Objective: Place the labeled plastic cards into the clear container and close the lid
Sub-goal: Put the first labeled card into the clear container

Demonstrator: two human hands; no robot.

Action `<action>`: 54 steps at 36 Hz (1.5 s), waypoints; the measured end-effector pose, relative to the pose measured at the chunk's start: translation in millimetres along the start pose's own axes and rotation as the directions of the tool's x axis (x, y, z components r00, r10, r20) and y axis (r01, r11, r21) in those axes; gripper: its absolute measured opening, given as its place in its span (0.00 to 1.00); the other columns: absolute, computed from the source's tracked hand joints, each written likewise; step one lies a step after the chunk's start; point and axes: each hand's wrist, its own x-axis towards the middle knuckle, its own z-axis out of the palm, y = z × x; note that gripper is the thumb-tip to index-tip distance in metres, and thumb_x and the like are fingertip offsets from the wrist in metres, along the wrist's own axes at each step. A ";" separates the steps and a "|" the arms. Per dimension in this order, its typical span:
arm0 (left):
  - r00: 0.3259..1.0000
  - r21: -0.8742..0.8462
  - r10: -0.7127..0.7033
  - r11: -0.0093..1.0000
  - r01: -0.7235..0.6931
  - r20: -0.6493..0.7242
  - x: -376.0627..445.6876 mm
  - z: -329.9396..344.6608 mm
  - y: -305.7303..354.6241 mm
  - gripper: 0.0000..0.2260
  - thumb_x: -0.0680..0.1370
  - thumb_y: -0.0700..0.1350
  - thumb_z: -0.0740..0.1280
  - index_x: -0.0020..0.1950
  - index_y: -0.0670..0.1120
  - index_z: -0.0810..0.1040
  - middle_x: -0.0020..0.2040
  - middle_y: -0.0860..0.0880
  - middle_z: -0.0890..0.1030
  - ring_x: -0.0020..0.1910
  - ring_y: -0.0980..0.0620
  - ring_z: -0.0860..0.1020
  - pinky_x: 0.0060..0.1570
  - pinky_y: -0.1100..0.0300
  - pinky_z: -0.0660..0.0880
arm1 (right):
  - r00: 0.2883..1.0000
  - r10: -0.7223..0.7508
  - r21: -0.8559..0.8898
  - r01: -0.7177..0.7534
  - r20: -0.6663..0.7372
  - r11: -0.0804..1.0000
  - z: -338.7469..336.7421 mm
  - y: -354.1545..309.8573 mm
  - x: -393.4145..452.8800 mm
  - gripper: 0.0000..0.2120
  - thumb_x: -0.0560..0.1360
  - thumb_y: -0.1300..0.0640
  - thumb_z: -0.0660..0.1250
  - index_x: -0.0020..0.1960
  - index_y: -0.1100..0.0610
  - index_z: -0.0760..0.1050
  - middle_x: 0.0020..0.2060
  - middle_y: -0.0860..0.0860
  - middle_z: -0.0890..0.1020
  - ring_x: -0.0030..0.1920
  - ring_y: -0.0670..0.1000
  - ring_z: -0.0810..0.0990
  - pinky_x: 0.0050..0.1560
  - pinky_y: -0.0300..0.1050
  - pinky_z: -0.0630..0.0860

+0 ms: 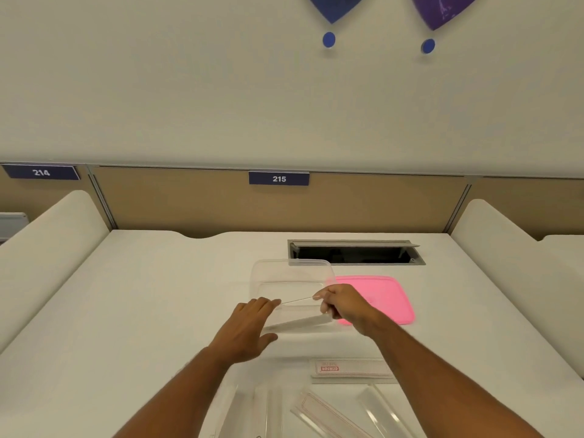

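Note:
A clear rectangular container (pixel 292 273) stands open on the white desk, just past my hands. Its pink lid (pixel 384 295) lies flat to its right. My right hand (pixel 343 303) pinches a thin clear plastic card (pixel 297 300), seen edge-on, over the container's near part. My left hand (pixel 252 324) reaches with spread fingers, its fingertips at the card's left end and the container's near left side. A labeled card (pixel 352 368) with red print lies near me, and several more clear cards (pixel 325 412) lie scattered at the bottom.
A rectangular cable opening (pixel 355 252) with a raised grey flap sits in the white desk (pixel 142 311) behind the container. Padded white dividers (pixel 47 241) rise on the left and right. A tan panel with number tags 214 and 215 runs along the back.

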 end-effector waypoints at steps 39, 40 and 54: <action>0.993 -0.129 -0.104 0.985 0.111 0.059 72.1 -50.4 -12.0 0.21 0.81 0.49 0.66 0.73 0.50 0.68 0.69 0.53 0.72 0.66 0.52 0.71 0.65 0.58 0.70 | 0.968 -0.217 -0.735 0.239 0.128 0.635 -38.4 -44.7 16.1 0.20 0.78 0.40 0.67 0.65 0.48 0.78 0.63 0.44 0.79 0.63 0.50 0.76 0.61 0.46 0.72; 0.992 -0.130 -0.108 0.985 0.115 0.061 74.3 -51.8 -13.4 0.21 0.81 0.49 0.66 0.73 0.50 0.69 0.69 0.52 0.73 0.66 0.52 0.71 0.65 0.58 0.70 | 0.967 -0.216 -0.759 0.241 0.134 0.605 -39.4 -45.6 18.5 0.24 0.78 0.41 0.68 0.70 0.50 0.74 0.68 0.45 0.76 0.67 0.50 0.74 0.65 0.46 0.71; 0.933 -0.041 -0.202 0.974 0.224 0.298 104.6 -45.3 -30.1 0.20 0.83 0.47 0.61 0.75 0.50 0.67 0.71 0.50 0.73 0.67 0.49 0.72 0.64 0.55 0.69 | 0.965 -0.191 -0.895 0.239 0.178 0.377 -30.3 -45.1 59.3 0.16 0.80 0.45 0.64 0.62 0.54 0.78 0.57 0.53 0.82 0.56 0.57 0.79 0.57 0.55 0.77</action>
